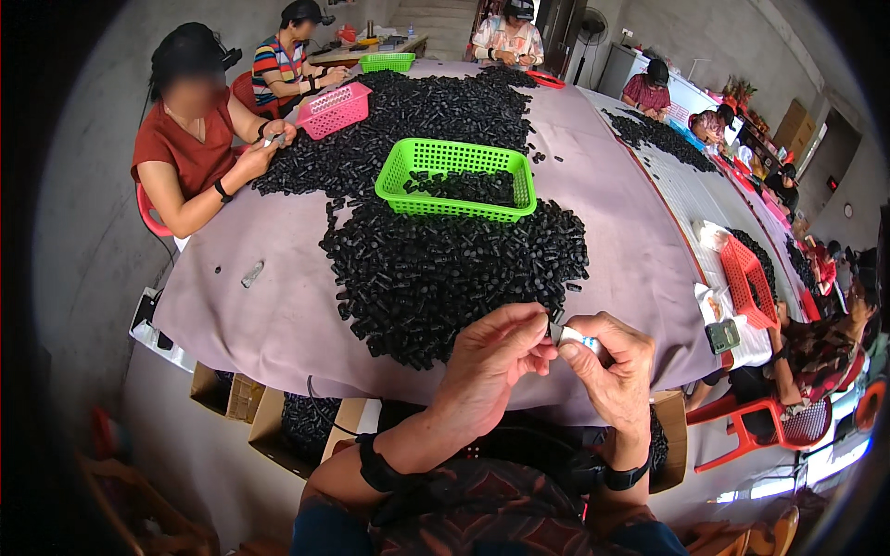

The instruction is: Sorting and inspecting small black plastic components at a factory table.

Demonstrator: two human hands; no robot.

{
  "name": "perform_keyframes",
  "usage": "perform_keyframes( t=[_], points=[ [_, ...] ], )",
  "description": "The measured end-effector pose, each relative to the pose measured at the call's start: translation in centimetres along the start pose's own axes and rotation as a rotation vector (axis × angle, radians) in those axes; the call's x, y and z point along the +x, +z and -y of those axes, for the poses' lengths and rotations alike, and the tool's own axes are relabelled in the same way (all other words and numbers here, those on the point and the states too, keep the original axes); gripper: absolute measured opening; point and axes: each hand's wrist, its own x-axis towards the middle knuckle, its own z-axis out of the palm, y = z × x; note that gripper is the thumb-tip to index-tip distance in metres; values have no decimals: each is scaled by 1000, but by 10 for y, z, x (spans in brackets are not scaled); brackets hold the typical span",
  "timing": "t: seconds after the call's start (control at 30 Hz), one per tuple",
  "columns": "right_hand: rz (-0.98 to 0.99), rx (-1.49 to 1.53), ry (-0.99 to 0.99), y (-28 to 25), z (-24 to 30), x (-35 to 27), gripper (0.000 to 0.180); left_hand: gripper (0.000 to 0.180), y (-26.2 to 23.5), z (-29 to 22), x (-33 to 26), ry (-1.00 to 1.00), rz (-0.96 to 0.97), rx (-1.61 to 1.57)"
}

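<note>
My left hand [491, 366] and my right hand [614, 371] meet just over the near edge of a heap of small black parts [454, 269]. Between my left thumb and fingers is a small black piece [554, 331], mostly covered by the fingertips. My right hand is closed round a small whitish tool with blue marks [579, 340]. Its thin end touches or nearly touches the black piece; the exact contact is hidden. Beyond the heap stands a green plastic basket [456, 211] with some black parts in it.
A pink cloth [236, 320] covers the table; a small clear object [252, 273] lies on its left side. A co-worker [190, 153] sits at the left by a pink basket [334, 111]. Cardboard boxes [269, 431] stand below the near edge. A red basket [746, 278] is at the right.
</note>
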Motion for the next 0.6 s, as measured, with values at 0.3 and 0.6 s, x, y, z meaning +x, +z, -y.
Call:
perform_keyframes(
  t=[0.3,0.6],
  points=[
    [-165,145,111,-7,-12,-2,14,16,9,10,-7,-19,12,-43],
    [-60,124,9,-4,-5,-1,18,18,6,3,-5,41,-22,-7]
  ],
)
